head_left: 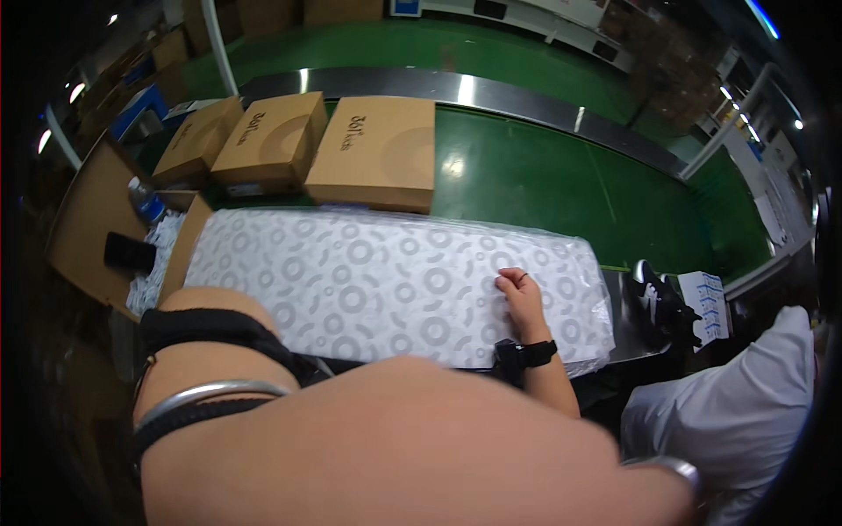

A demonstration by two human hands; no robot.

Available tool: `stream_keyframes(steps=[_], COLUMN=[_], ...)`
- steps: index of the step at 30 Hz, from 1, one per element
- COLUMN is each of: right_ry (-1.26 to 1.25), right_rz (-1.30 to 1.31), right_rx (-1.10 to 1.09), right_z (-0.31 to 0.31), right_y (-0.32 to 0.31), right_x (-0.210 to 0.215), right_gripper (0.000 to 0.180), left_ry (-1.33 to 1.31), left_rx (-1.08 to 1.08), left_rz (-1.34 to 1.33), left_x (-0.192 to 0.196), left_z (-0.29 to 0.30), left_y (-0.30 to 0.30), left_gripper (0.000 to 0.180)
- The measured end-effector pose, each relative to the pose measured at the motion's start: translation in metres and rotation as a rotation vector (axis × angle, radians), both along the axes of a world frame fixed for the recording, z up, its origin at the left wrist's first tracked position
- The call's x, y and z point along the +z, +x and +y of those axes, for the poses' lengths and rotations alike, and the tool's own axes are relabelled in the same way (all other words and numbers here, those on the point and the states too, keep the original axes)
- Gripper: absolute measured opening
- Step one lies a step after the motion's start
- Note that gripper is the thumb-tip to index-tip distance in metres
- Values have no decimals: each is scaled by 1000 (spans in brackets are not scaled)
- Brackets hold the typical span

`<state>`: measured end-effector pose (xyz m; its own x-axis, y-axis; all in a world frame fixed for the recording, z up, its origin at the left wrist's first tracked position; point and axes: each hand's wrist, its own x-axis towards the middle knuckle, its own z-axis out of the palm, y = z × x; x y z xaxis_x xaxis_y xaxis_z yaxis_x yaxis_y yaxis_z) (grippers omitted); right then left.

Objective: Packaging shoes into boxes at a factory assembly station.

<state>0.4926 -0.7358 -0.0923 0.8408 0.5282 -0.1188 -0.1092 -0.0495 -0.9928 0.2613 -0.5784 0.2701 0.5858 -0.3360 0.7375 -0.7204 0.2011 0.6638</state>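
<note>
My right hand (524, 301) is over the right part of a long stack of white wrapping paper (395, 285) with grey rings and dashes. Its fingers are curled in close to the thumb; whether a sheet is between them I cannot make out. A black band with a small dark device (528, 353) circles that wrist. Blurred bare skin of my left arm (351, 438), very near, fills the lower part of the view. Black straps (210, 331) and a silver bangle (215, 387) lie across it. The fingers of my left hand do not show.
Brown shoe boxes (377, 145) stand behind the paper on a green belt (517, 171). To the left, an open carton (92, 223) holds a water bottle (147, 200), a black phone-like object (129, 253) and crumpled paper. A black shoe (662, 302) and white cloth (728, 386) are at right.
</note>
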Motion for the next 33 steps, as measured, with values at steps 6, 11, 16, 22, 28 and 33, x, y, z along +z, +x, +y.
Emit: stream_keyframes(steps=[6, 11, 16, 22, 28, 33], right_ry=[-24, -46, 19, -78, -100, -87], right_rz=[-90, -154, -150, -191, -165, -138], right_rx=[55, 45, 6, 28, 28, 34], right_z=[2, 6, -11, -4, -2, -2], right_y=[-7, -4, 9, 3, 2, 4], right_x=[8, -4, -18, -1, 1, 0], right_gripper=[21, 19, 19, 17, 17, 18], left_ry=[156, 42, -237, -360, -211, -162], left_rx=[-5, 322, 578, 962, 1170, 1231], left_rz=[-16, 12, -80, -471, -518, -591], left_x=[16, 7, -51, -80, -91, -93], left_z=[1, -9, 21, 32, 32, 27], left_y=[-28, -34, -11, -14, -15, -19], left_gripper=[5, 6, 9, 7, 4, 5])
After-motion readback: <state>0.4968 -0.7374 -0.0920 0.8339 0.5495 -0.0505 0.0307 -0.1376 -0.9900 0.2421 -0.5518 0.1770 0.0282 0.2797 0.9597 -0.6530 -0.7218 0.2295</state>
